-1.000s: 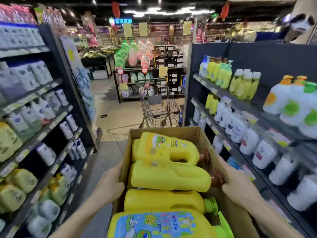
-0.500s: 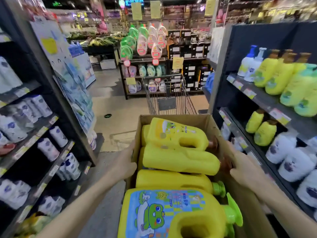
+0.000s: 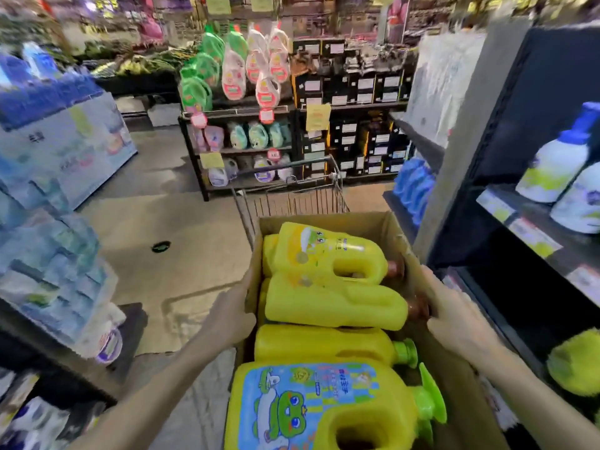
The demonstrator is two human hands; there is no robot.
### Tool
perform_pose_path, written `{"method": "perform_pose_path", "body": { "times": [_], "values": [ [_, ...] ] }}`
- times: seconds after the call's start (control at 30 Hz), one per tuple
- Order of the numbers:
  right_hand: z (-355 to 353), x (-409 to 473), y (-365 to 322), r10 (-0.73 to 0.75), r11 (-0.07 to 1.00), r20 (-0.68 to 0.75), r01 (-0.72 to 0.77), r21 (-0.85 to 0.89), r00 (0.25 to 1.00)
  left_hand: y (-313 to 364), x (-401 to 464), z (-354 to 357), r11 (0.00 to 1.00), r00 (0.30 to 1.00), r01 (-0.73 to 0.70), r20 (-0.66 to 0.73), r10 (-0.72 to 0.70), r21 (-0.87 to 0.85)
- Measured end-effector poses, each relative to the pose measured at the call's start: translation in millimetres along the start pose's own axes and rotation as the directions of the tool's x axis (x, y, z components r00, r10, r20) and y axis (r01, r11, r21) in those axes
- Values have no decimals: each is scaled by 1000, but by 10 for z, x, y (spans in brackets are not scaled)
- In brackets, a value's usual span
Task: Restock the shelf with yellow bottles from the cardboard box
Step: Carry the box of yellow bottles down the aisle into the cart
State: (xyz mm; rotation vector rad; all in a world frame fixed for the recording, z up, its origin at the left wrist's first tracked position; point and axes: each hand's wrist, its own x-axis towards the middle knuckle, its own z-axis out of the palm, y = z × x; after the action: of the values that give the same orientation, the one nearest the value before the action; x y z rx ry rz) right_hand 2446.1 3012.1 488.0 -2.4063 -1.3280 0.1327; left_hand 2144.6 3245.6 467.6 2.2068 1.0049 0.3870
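A brown cardboard box (image 3: 328, 220) is held in front of me, filled with several yellow bottles lying on their sides. The nearest yellow bottle (image 3: 311, 407) has a blue frog label and a green cap. Another yellow bottle (image 3: 324, 251) with a brown cap lies on top at the far end. My left hand (image 3: 227, 316) grips the box's left wall. My right hand (image 3: 454, 319) grips the right wall. The dark shelf (image 3: 532, 228) stands at the right, with white bottles (image 3: 558, 167) on it and a yellow-green bottle (image 3: 574, 365) lower down.
A wire shopping cart (image 3: 292, 193) stands right beyond the box. Shelves with blue and white packs (image 3: 48, 241) line the left. A display rack of green and pink bottles (image 3: 240, 102) is across the aisle floor (image 3: 168, 228).
The box and my view have moved forward along the aisle and nearer to the cart. The right shelf's end is now beside the box. Both hands keep their grip.
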Motion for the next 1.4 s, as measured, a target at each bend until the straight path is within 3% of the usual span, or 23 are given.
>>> {"method": "perform_pose_path", "body": {
  "times": [0.3,0.43,0.6,0.73,0.9,1.07,1.2,1.33,1.4],
  "values": [
    [564,2280,481,-23,995,72,15,100,997,-396,2107,432,996,993,83,-78,-84,-13],
    [819,3011,542,-96,960,179,43,275,979,-588,2578,708,981,975,190,-110,-193,-40],
    [1219,3714,529,-45,974,315,-28,224,948,-877,2994,908,959,965,223,-100,-242,-174],
    [1630,4077,504,-63,971,365,-27,237,929,-1159,3254,1050,946,947,277,-118,-299,-169],
    [2348,4435,726,47,989,416,-100,107,908,-1546,3534,1320,911,905,383,-136,-403,-149],
    [2942,4584,899,-39,971,428,-68,231,903,-1956,3730,1726,864,868,464,-92,-488,-197],
    [3349,4654,997,6,999,421,-23,35,907,-2208,3796,2073,829,839,524,-47,-542,-198],
    [3663,4617,1071,44,998,459,-55,10,887,-2390,3820,2335,807,820,551,-39,-570,-215],
    [3809,4589,1103,58,997,455,-78,25,888,-2534,3823,2470,761,777,615,-5,-629,-205]
  ]
}}
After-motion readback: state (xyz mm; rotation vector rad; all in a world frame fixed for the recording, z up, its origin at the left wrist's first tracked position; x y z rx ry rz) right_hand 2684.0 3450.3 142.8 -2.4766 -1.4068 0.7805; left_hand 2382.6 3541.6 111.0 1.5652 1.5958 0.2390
